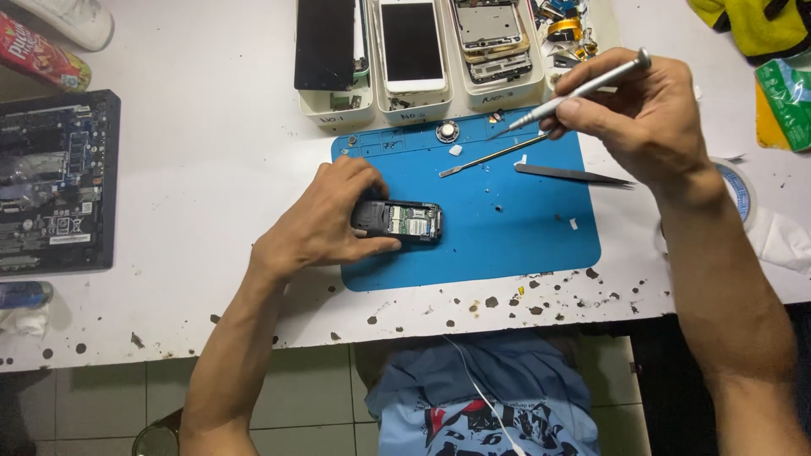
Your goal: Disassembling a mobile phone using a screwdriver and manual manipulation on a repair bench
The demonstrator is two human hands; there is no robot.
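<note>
- Gripping a small opened phone (405, 221) from its near end, the left hand (325, 221) is pinning it flat on the blue work mat (524, 241), fingers curled over the top edge and thumb along the lower side; the phone's circuit board is facing up.
- Sitting on the mat's left half, the phone is lying lengthwise, well apart from the tools.
- Hovering over the mat's upper right corner, the right hand (646, 118) is pinching a silver screwdriver (583, 89) between thumb and fingers, its tip pointing down-left toward the mat's top edge.
- Lying on the mat below that hand are a thin metal spudger (494, 156) and dark tweezers (574, 176), neither being touched.
- Resting at the mat's top edge is a small round metal part (447, 131).
- Standing just beyond the mat's top edge are white trays (414, 105) holding phone screens and frames.
- Lying far left of the mat is a bare laptop board (55, 181).
- Peeking out right of the mat is a tape roll (737, 187).
</note>
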